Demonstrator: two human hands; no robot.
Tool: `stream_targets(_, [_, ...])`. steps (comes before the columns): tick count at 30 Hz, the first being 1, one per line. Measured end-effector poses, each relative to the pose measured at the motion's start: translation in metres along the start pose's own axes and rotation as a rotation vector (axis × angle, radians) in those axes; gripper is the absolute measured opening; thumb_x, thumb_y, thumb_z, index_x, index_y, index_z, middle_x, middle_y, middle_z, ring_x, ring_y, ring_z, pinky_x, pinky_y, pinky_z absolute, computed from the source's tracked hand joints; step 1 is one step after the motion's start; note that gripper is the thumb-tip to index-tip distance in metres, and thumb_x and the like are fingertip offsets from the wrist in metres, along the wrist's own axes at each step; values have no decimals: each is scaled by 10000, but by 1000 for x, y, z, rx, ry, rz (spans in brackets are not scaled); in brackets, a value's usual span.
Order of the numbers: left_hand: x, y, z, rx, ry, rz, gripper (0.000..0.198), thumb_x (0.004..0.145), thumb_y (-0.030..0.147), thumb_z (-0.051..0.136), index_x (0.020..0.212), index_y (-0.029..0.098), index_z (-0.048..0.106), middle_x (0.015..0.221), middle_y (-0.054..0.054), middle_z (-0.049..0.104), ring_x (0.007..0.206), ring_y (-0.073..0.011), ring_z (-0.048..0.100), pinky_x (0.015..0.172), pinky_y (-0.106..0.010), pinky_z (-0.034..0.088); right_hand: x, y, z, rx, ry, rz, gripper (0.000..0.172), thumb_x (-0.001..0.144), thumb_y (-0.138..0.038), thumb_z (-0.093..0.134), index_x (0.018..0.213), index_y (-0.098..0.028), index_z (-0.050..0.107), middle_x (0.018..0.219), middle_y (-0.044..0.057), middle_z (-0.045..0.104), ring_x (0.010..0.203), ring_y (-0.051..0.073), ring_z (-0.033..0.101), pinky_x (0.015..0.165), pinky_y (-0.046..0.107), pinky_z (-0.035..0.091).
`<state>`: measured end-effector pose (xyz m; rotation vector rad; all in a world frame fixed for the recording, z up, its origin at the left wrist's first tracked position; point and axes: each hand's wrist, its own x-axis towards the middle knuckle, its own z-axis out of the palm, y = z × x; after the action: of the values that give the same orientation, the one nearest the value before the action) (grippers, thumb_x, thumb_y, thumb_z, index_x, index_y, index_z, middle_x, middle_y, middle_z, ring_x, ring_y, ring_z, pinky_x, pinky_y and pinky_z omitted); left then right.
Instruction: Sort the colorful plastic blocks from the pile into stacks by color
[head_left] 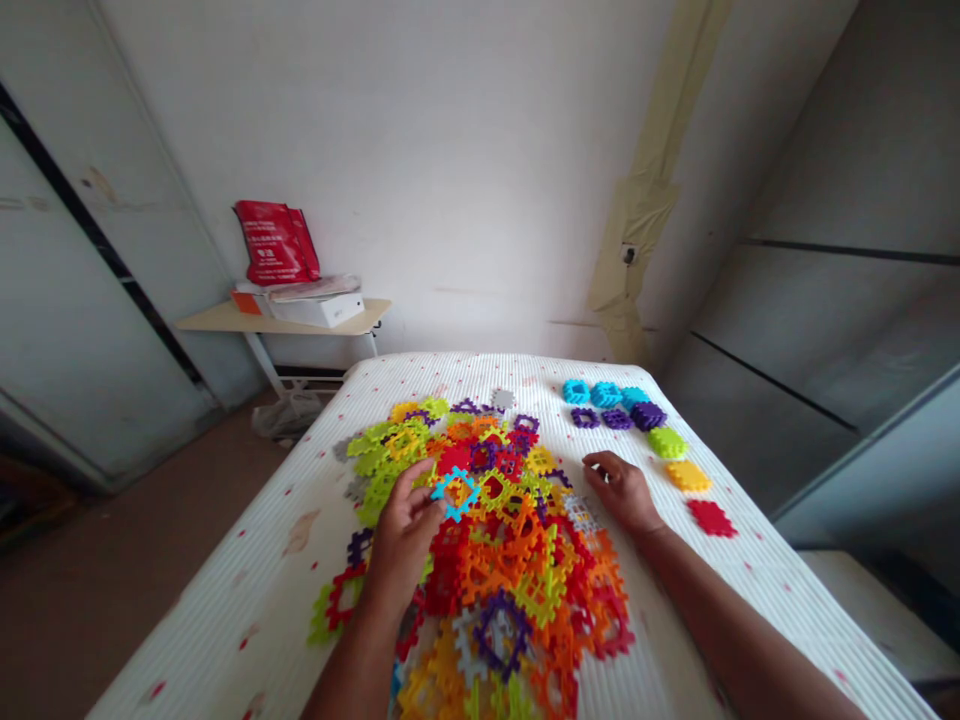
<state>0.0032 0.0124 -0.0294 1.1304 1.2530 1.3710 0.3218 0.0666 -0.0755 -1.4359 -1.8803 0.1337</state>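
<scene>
My left hand (409,525) is closed, with thumb and fingers pinching a light blue interlocking plastic tile (471,492) with a large cut-out. It holds this tile over the left middle of a wide pile of notched tiles (491,560) in red, orange, yellow, lime, purple and grey. My right hand (619,490) hovers at the right side of the pile, fingers loosely bent and apart, with nothing visible in them. Beyond it, light blue tiles (606,394) lie in a row of small stacks, with purple tiles (616,419) just in front.
Down the right side lie a lime tile (667,442), a yellow tile (688,475) and a red tile (712,518). One grey tile (503,398) sits behind the pile. A ribbed white cover (285,560) spreads beneath everything. A side table (202,318) carries a red bag (276,243).
</scene>
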Motion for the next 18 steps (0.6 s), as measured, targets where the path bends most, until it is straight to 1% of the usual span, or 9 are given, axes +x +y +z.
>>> stream_targets(2, [-1, -1, 1, 26, -34, -8, 616, 704, 310, 629, 1272, 215, 408, 668, 52, 534, 550, -91, 444, 541, -201, 354, 2, -24, -2, 62, -54, -45, 233, 840, -338, 492, 956, -188, 626, 838, 54, 663, 650, 151, 614, 628, 281, 502])
stream_targets(3, [-2, 0, 3, 31, -52, -17, 639, 708, 312, 629, 1292, 221, 385, 670, 53, 535, 550, -91, 447, 540, -201, 352, 2, -39, -2, 105, -92, -95, 244, 839, -336, 509, 1005, -194, 620, 886, 59, 666, 704, 157, 624, 664, 288, 511])
stream_targets(5, [-4, 1, 6, 23, -95, -38, 685, 714, 308, 626, 1329, 230, 335, 675, 52, 547, 548, -91, 453, 543, -202, 353, 3, -70, -3, 184, -189, -257, 303, 839, -327, 540, 1114, -210, 590, 1054, 81, 646, 913, 183, 616, 797, 320, 504])
stream_targets(6, [-5, 2, 8, 15, -120, -49, 707, 716, 301, 624, 1345, 231, 310, 674, 51, 557, 545, -90, 453, 547, -203, 355, 4, -86, -3, 201, -233, -344, 350, 836, -324, 556, 1168, -215, 565, 1135, 91, 618, 1023, 197, 580, 867, 339, 480])
stream_targets(8, [-7, 4, 12, -5, -167, -72, 752, 712, 282, 623, 1370, 231, 262, 670, 49, 579, 539, -89, 452, 551, -203, 356, 5, -113, -2, 173, -317, -467, 477, 815, -318, 593, 1269, -206, 497, 1262, 110, 545, 1148, 216, 503, 945, 358, 435])
stream_targets(10, [-9, 6, 14, -24, -196, -96, 798, 701, 263, 627, 1388, 227, 223, 666, 46, 590, 531, -86, 446, 543, -199, 348, 6, -132, 0, 93, -379, -520, 556, 788, -293, 620, 1309, -187, 458, 1308, 122, 506, 1166, 230, 482, 960, 364, 419])
stream_targets(13, [-12, 9, 17, -41, -195, -115, 837, 681, 250, 635, 1400, 218, 208, 625, 59, 561, 497, -78, 411, 506, -191, 308, 7, -145, 2, -19, -439, -539, 510, 773, -244, 617, 1264, -167, 501, 1254, 124, 549, 1108, 236, 510, 936, 368, 426])
stream_targets(15, [-13, 10, 18, -51, -199, -116, 840, 680, 254, 637, 1403, 220, 212, 581, 76, 514, 477, -76, 390, 492, -191, 290, 8, -147, 3, -55, -458, -537, 474, 780, -240, 607, 1238, -157, 520, 1205, 127, 576, 1074, 235, 522, 918, 369, 431])
stream_targets(18, [-14, 10, 19, -63, -217, -128, 868, 671, 266, 648, 1413, 221, 199, 556, 83, 490, 468, -81, 397, 495, -198, 296, 9, -146, 1, -69, -466, -542, 488, 780, -260, 616, 1245, -159, 509, 1204, 128, 571, 1085, 238, 508, 917, 370, 423])
